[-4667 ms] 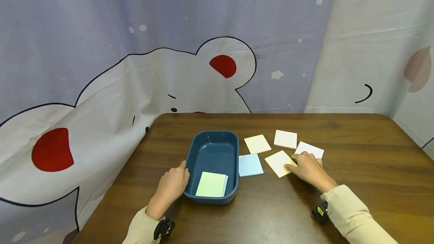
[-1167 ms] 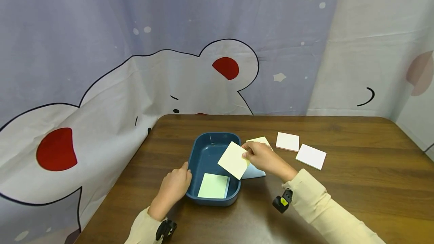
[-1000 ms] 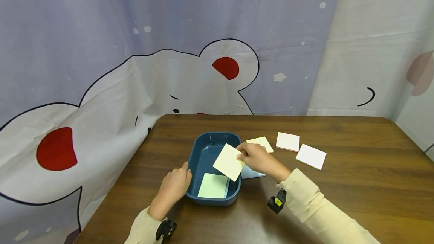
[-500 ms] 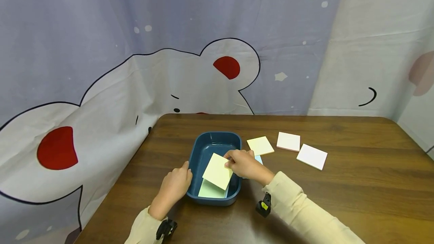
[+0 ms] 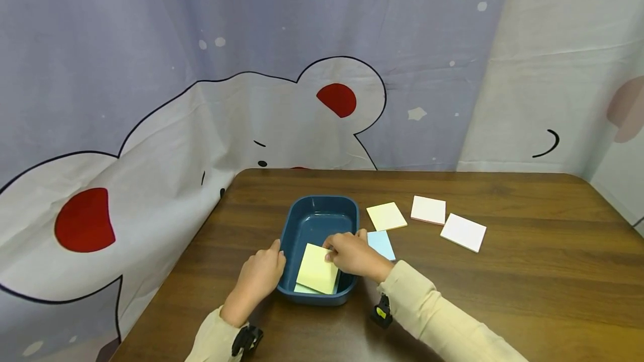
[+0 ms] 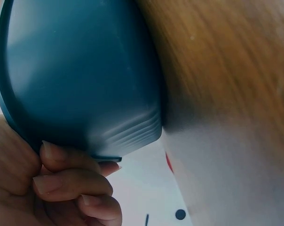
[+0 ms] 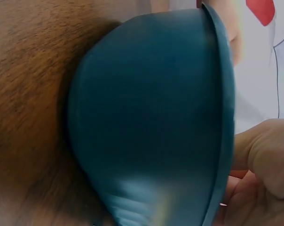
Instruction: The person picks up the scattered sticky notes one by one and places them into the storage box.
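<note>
A dark blue plastic tray [image 5: 316,227] stands on the table. My left hand [image 5: 255,274] grips its left rim; in the left wrist view the curled fingers [image 6: 69,183] are at the rim. My right hand [image 5: 354,253] reaches over the right rim and pinches a yellow sticky note pad [image 5: 317,268] by its right edge. That pad is low inside the near end, overlapping a pale green pad [image 5: 304,289], which is mostly covered. From the right wrist, the tray's outer wall [image 7: 151,103] hides the pads, and only part of the right hand [image 7: 269,165] shows past the rim.
Right of the tray, a light blue pad [image 5: 381,244] and another yellow pad [image 5: 386,216] lie on the wooden table [image 5: 528,272]. Two whitish pads [image 5: 428,209] lie farther right. A patterned curtain [image 5: 241,116] hangs behind the table.
My right hand picked the yellow pad off the table at right, carried it left over the tray and lowered it onto the green pad. My left hand stayed on the rim.
</note>
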Demonstrator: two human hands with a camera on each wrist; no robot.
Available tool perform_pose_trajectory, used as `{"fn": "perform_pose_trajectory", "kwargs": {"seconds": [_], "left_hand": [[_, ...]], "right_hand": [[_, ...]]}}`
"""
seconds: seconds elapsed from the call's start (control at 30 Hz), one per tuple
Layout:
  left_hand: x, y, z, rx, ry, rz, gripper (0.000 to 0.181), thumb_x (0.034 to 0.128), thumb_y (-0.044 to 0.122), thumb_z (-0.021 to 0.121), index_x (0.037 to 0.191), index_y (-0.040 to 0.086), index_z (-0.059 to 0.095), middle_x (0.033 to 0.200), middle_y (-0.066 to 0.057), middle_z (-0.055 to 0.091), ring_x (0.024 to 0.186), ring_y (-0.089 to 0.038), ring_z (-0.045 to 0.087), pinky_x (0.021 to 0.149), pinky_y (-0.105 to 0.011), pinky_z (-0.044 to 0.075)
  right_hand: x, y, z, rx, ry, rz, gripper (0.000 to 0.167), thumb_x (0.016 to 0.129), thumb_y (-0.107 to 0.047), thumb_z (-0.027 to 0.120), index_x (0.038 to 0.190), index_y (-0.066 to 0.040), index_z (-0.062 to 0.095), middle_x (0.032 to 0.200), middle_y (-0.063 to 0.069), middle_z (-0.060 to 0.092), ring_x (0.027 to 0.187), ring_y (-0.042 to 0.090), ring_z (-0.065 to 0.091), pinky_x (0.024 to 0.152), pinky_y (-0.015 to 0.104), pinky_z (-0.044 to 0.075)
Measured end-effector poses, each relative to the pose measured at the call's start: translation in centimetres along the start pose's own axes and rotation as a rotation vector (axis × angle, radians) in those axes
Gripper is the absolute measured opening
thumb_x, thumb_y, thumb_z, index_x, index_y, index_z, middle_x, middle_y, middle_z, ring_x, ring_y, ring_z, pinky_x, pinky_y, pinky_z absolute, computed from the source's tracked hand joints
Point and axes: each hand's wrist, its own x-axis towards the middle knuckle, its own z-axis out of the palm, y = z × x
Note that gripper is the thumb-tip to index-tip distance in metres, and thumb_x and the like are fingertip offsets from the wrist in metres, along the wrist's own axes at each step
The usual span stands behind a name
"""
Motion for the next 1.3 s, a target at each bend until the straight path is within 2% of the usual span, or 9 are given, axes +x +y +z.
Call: {"fn": "perform_pose_trajectory", "kwargs": {"seconds": [0.23, 0.4, 0.6, 0.73, 0.8, 0.97, 1.07, 1.3], "left_hand": [[0.0, 0.1, -0.1, -0.009, -0.014, -0.016, 0.037, 0.0953, 0.015, 0.051, 0.125, -0.006, 0.057, 0.095, -0.026, 0.069, 0.065, -0.034, 0.065, 0.057, -0.047, 0.05], [0.0, 0.0, 0.0, -0.008, -0.015, -0.016, 0.037, 0.0955, 0.015, 0.051, 0.126, -0.006, 0.056, 0.094, -0.027, 0.069, 0.063, -0.032, 0.064, 0.055, -0.046, 0.05], [0.1, 0.0, 0.0, -0.017, -0.014, -0.009, 0.039, 0.0957, 0.016, 0.05, 0.127, -0.007, 0.055, 0.092, -0.026, 0.069, 0.055, -0.025, 0.058, 0.051, -0.041, 0.046], [0.1, 0.1, 0.0, -0.016, -0.012, -0.013, 0.039, 0.0958, 0.016, 0.05, 0.127, -0.007, 0.056, 0.091, -0.026, 0.069, 0.056, -0.025, 0.058, 0.052, -0.041, 0.047], [0.1, 0.0, 0.0, -0.013, -0.01, -0.015, 0.038, 0.0957, 0.016, 0.05, 0.127, -0.006, 0.056, 0.092, -0.026, 0.069, 0.057, -0.026, 0.059, 0.052, -0.042, 0.047], [0.1, 0.1, 0.0, -0.013, -0.013, -0.017, 0.038, 0.0954, 0.016, 0.051, 0.126, -0.007, 0.056, 0.094, -0.026, 0.069, 0.059, -0.028, 0.061, 0.054, -0.044, 0.049], [0.0, 0.1, 0.0, -0.011, -0.019, -0.019, 0.038, 0.0954, 0.016, 0.051, 0.126, -0.006, 0.056, 0.095, -0.027, 0.069, 0.062, -0.03, 0.063, 0.055, -0.045, 0.05], [0.0, 0.0, 0.0, -0.01, -0.016, -0.014, 0.037, 0.0956, 0.016, 0.051, 0.126, -0.006, 0.056, 0.094, -0.027, 0.069, 0.061, -0.031, 0.063, 0.055, -0.046, 0.05]], "right_hand": [[0.0, -0.4, 0.2, -0.023, -0.02, -0.008, 0.018, 0.088, -0.007, 0.065, 0.103, -0.002, 0.072, 0.097, 0.009, 0.072, 0.08, 0.017, 0.059, 0.077, 0.045, 0.021], [0.3, -0.3, 0.5, -0.07, -0.038, -0.007, 0.016, 0.088, -0.008, 0.065, 0.101, -0.004, 0.074, 0.101, 0.007, 0.073, 0.081, 0.016, 0.06, 0.074, 0.041, 0.023], [0.6, 0.0, 0.9, -0.163, -0.047, -0.053, 0.008, 0.087, -0.007, 0.066, 0.09, -0.006, 0.074, 0.079, 0.002, 0.069, 0.065, 0.012, 0.05, 0.068, 0.035, 0.024], [0.6, 0.1, 0.9, -0.221, -0.037, -0.1, 0.009, 0.085, -0.006, 0.067, 0.077, -0.008, 0.071, 0.062, -0.003, 0.057, 0.058, 0.011, 0.043, 0.062, 0.031, 0.026], [0.6, 0.1, 1.0, -0.235, -0.033, -0.113, 0.011, 0.085, -0.006, 0.067, 0.074, -0.009, 0.069, 0.06, -0.003, 0.054, 0.056, 0.011, 0.042, 0.058, 0.029, 0.027], [0.4, 0.0, 1.0, -0.291, -0.037, -0.117, 0.005, 0.085, -0.008, 0.068, 0.082, -0.008, 0.071, 0.074, 0.002, 0.064, 0.067, 0.013, 0.05, 0.059, 0.029, 0.031], [0.3, -0.1, 1.0, -0.329, -0.036, -0.12, 0.007, 0.085, -0.008, 0.067, 0.089, -0.008, 0.073, 0.082, 0.004, 0.068, 0.072, 0.014, 0.052, 0.06, 0.029, 0.032], [0.2, -0.2, 1.3, -0.384, -0.004, -0.135, 0.009, 0.084, -0.005, 0.066, 0.079, -0.008, 0.073, 0.071, 0.004, 0.063, 0.061, 0.013, 0.046, 0.055, 0.027, 0.028]]}}
